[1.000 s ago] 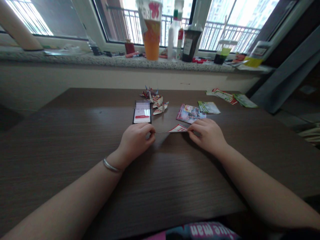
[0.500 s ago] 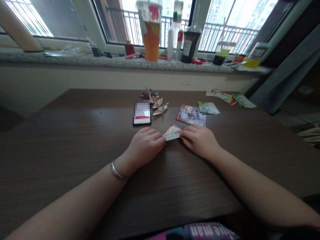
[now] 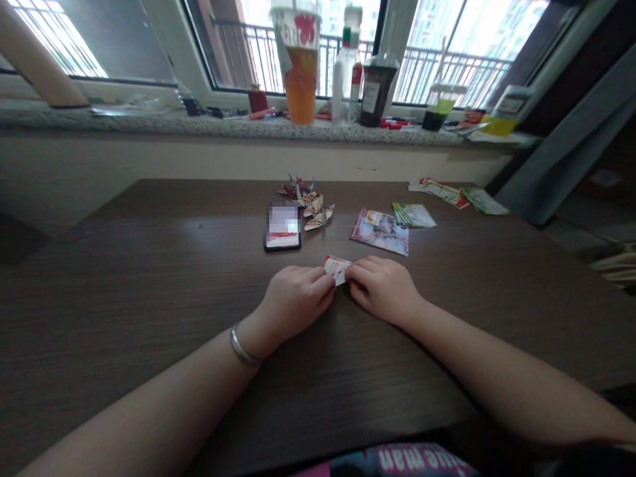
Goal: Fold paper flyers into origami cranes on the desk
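Note:
A small piece of printed paper (image 3: pixel 336 268), white with red, is held just above the brown table (image 3: pixel 209 298). My left hand (image 3: pixel 298 295) pinches its left lower edge, and a silver bangle circles that wrist. At the right edge, my right hand (image 3: pixel 381 286) is closed on the same paper, its fingertips hiding part of it. Beyond my left hand lies a phone (image 3: pixel 283 228) with a lit screen. Beside the phone sit several folded paper shapes (image 3: pixel 318 215) in red and white. A pink and blue printed packet (image 3: pixel 380 232) rests beyond my right hand.
Green and white paper slips (image 3: pixel 415 215) lie behind the packet, with more coloured slips (image 3: pixel 450 193) at the far right. On the granite windowsill (image 3: pixel 223 127) stand a tall cup of orange drink (image 3: pixel 301 79), a clear bottle (image 3: pixel 342 86) and a dark drink cup (image 3: pixel 376 93).
My two hands have come closer together and slightly nearer to me. Less of the paper shows between them, and its angle has changed. The things on the table have stayed put.

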Tool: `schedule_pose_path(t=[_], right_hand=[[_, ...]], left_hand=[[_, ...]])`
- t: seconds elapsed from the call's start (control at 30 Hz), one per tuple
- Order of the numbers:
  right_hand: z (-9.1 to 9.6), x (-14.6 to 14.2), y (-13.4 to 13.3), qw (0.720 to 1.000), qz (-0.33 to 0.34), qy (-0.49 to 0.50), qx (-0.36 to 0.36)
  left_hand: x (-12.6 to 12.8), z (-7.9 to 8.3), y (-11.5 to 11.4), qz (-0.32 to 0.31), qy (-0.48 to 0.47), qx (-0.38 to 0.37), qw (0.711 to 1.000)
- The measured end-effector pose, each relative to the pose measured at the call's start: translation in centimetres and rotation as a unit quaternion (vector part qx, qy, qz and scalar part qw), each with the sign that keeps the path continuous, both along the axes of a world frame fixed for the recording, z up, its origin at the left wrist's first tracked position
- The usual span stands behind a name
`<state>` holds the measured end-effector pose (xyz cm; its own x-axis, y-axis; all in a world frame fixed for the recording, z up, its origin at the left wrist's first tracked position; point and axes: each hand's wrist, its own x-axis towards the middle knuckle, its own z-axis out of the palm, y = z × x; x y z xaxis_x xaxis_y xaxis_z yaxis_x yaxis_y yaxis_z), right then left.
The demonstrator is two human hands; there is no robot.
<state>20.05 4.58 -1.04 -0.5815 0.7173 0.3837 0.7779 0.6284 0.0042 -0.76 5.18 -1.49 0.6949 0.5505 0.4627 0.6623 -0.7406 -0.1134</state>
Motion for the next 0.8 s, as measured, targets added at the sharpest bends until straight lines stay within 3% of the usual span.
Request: schedule_pose_path(t=[0.13, 0.8], right_hand=[[0.0, -0.1, -0.2, 0.999, 0.023, 0.023, -0.006], [-0.3, 3.9, 1.9, 0.996, -0.068, 0.061, -0.025]], left_hand=[[0.0, 0.0, -0.1, -0.012, -0.018, -0.001, 1.000], [-1.2, -0.1, 0.7, 0.044, -0.007, -0.006, 0.999]])
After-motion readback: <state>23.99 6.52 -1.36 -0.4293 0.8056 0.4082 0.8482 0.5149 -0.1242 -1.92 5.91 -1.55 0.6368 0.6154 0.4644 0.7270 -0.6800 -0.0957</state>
